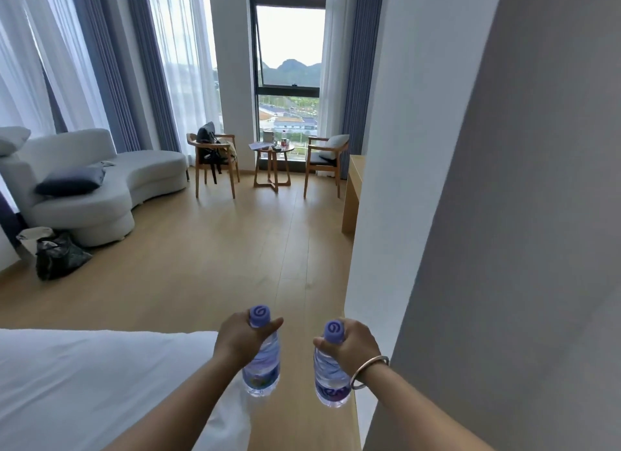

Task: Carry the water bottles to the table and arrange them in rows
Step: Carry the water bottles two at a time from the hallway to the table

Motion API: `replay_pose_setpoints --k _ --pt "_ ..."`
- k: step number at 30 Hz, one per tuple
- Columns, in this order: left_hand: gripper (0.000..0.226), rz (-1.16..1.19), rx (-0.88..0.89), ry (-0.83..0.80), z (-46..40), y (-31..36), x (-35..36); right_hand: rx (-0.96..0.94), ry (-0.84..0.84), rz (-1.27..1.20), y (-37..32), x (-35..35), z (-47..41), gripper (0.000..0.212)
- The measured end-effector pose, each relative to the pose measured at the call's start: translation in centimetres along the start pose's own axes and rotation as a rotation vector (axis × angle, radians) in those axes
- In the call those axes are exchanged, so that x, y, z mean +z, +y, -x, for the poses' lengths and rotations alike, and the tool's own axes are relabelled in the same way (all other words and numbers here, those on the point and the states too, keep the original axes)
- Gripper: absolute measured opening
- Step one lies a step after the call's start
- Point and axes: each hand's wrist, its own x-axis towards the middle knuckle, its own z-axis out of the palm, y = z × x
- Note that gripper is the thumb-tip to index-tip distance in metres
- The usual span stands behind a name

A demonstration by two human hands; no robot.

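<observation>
Purple-capped bottles (262,360) hang from both outstretched hands (235,336).

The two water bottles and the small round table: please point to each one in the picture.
Left bottle (261,366): head view, on its clear body.
Right bottle (331,376): head view, on its clear body.
Round table (260,149): head view, on its top's front edge.

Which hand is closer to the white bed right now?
Left. The left hand, gripping a water bottle, hangs beside the white bed corner; the right hand is farther off, by the wall.
</observation>
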Motion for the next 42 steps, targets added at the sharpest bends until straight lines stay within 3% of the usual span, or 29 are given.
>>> replay_pose_setpoints --k 12,17,22,42 --pt "0.042 -0.012 0.025 -0.106 -23.8 1.7 5.9 -0.055 -0.035 0.081 3.7 -0.9 -26.5 0.039" --pt "0.029 0.084 -0.022 -0.043 -33.6 2.6 7.4 -0.080 -0.008 0.072 4.5 -2.6 -36.4 0.037" --pt "0.036 0.094 -0.049 -0.029 -41.7 3.3 8.3 -0.064 0.020 0.021 5.7 -3.1 -44.0 0.039" --pt "0.040 0.114 0.115 -0.128 -81.9 2.2 10.6 0.061 0.156 0.000 5.4 -2.0 -79.6 0.044"
